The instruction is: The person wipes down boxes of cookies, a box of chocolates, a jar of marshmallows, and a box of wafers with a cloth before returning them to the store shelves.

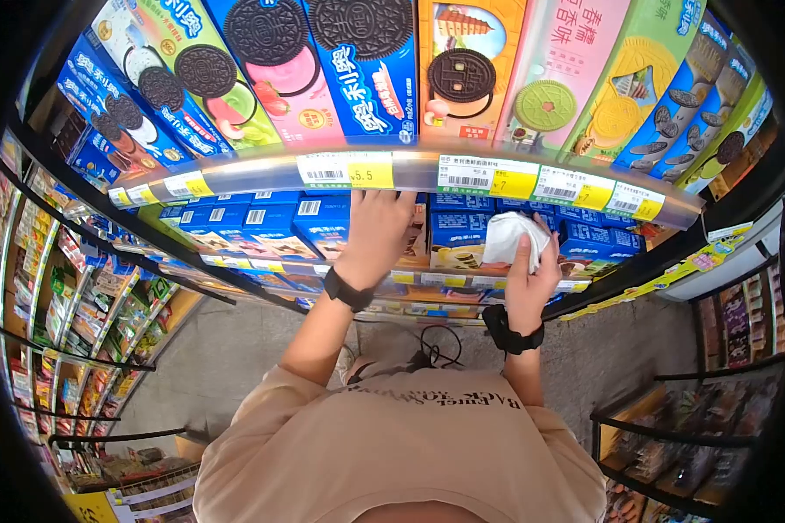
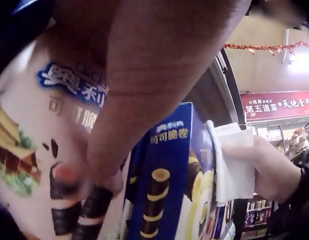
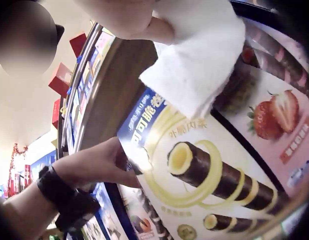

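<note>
My right hand (image 1: 534, 266) grips a folded white cloth (image 1: 508, 237) at the lower shelf, against the boxed biscuits. In the right wrist view the cloth (image 3: 197, 60) lies over the top of a white and yellow wafer roll box (image 3: 194, 170). The left hand (image 1: 379, 231) reaches under the price rail among the boxes. Seen from the left wrist, that hand (image 2: 139, 100) lies across the front of a pale pink wafer roll box (image 2: 59, 130); I cannot tell whether its fingers close round it. A blue wafer roll box (image 2: 162, 175) stands beside it.
Upright cookie boxes (image 1: 366, 70) line the shelf above, behind a curved rail (image 1: 427, 161) with price tags. More blue boxes (image 1: 262, 218) fill the lower shelf at left. Packed shelves (image 1: 61, 296) stand on the far left, others on the right. A black cable (image 1: 442, 344) lies on the floor.
</note>
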{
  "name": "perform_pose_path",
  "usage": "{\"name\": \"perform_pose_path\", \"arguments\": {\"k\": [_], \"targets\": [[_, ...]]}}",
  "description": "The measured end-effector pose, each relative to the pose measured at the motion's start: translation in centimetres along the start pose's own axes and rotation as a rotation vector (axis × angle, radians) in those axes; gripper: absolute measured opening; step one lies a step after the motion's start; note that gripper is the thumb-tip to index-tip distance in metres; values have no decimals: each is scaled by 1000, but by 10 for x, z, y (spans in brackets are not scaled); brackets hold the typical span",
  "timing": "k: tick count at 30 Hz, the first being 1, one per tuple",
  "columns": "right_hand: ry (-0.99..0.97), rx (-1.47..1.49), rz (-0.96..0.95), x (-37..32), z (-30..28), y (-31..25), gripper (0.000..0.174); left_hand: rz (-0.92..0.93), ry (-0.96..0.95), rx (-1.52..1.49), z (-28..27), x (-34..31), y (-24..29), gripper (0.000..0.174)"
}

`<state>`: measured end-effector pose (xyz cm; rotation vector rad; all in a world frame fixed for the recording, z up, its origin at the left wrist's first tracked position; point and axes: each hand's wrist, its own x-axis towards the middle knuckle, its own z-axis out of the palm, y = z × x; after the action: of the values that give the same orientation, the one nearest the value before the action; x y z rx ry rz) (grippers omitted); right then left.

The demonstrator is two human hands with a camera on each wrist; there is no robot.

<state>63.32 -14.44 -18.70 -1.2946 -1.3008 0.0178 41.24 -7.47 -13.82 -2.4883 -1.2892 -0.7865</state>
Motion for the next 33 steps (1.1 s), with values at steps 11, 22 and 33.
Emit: {"name": "perform_pose_path", "arguments": {"k": [11,22,33], "targets": [[4,-43,-82,-5,2,8,19,-37,-279,-199,-29,10,-4,75],[-15,-41,-145,-7,0,11,20,5,-328,-305,-29,17,-13,76],[-5,-34,-138,-10,2,11,20,-7,-88,-47,-19,-7,9,71]]}}
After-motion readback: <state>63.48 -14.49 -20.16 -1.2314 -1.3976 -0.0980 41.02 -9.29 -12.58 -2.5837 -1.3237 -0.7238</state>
